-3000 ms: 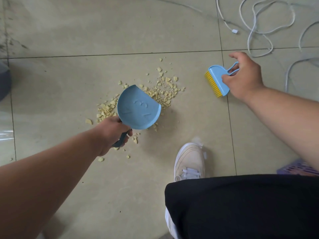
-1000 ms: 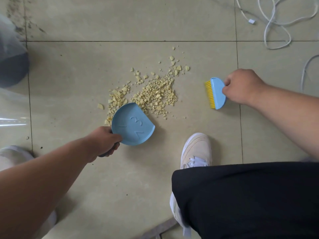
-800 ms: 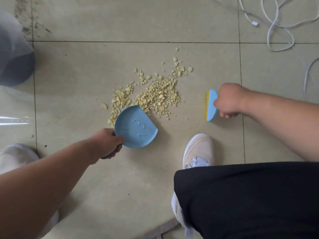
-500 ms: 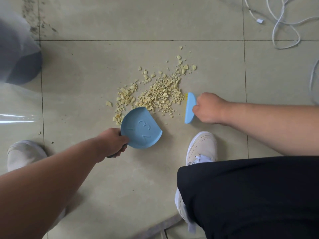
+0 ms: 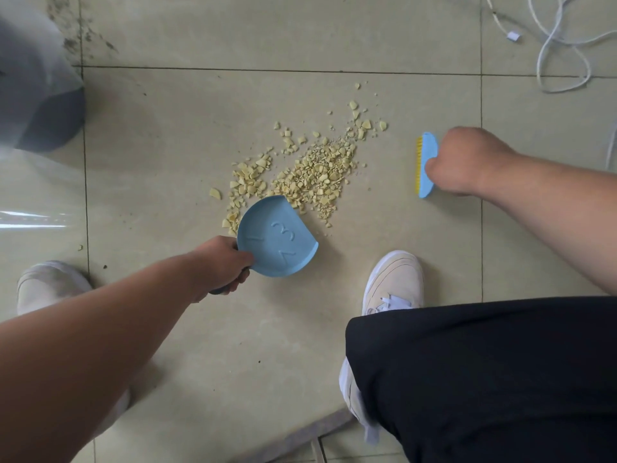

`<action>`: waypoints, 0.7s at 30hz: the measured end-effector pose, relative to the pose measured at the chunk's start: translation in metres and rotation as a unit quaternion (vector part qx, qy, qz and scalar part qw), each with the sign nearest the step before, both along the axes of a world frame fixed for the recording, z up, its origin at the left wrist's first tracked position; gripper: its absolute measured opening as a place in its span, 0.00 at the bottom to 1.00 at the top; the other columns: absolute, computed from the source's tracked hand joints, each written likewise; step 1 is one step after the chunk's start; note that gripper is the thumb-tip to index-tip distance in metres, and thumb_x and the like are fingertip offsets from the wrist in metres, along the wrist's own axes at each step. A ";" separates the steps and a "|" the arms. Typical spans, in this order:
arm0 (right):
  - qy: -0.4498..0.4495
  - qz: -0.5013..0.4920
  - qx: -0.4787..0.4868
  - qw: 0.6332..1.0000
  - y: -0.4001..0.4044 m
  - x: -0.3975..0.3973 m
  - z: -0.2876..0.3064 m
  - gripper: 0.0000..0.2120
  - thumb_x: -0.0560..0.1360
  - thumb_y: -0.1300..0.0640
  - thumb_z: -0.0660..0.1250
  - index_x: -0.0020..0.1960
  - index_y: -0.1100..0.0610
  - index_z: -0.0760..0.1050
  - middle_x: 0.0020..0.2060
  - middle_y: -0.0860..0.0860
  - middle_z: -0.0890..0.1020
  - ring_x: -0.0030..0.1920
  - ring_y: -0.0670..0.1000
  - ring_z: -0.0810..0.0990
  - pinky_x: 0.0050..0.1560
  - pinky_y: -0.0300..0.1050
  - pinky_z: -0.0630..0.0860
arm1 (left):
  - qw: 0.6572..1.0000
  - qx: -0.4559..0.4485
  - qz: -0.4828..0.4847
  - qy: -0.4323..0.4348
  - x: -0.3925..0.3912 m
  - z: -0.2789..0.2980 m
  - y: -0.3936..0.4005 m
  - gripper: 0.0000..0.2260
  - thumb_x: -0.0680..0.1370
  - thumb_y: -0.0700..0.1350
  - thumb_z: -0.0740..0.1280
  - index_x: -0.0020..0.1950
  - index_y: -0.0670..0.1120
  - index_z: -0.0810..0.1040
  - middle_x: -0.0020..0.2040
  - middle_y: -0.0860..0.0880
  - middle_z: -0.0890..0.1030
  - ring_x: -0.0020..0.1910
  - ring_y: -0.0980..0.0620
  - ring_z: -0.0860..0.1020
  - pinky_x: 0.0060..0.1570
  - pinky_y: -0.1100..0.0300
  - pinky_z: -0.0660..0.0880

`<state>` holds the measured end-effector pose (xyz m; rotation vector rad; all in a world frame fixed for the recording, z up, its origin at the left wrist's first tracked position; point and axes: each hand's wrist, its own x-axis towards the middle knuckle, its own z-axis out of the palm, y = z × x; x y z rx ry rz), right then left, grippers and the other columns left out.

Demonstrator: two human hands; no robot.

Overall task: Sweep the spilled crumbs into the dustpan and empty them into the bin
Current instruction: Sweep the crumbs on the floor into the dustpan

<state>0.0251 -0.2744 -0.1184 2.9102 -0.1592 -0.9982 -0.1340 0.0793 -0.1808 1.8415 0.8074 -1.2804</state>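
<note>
Pale yellow crumbs (image 5: 310, 172) lie in a heap on the beige tiled floor, with a few scattered up and to the right. My left hand (image 5: 222, 262) grips the handle of a round blue dustpan (image 5: 277, 242), whose underside with raised numbers faces up; its far edge touches the near side of the heap. My right hand (image 5: 467, 160) is closed on a small blue brush (image 5: 425, 163) with yellow bristles pointing left. The brush sits to the right of the crumbs, a gap of bare tile between them.
A bin lined with a clear plastic bag (image 5: 36, 85) stands at the far left. White cables (image 5: 561, 45) loop on the floor at the top right. My white shoes (image 5: 395, 282) and black-clad knee fill the lower right; another shoe (image 5: 50, 285) is at the left.
Half a second ago the brush was pressed against the right edge of the heap; now my right hand has drawn it back to the right. The dustpan stays at the heap's near edge.
</note>
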 end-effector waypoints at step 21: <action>-0.205 0.075 0.015 0.976 -0.025 0.029 -0.027 0.09 0.81 0.53 0.61 0.55 0.57 0.75 0.46 0.60 0.80 0.48 0.65 0.79 0.43 0.51 0.72 | 0.999 -0.022 0.040 -0.024 0.037 0.004 -0.033 0.07 0.79 0.40 0.64 0.42 0.41 0.78 0.30 0.46 0.78 0.26 0.49 0.73 0.27 0.61 0.71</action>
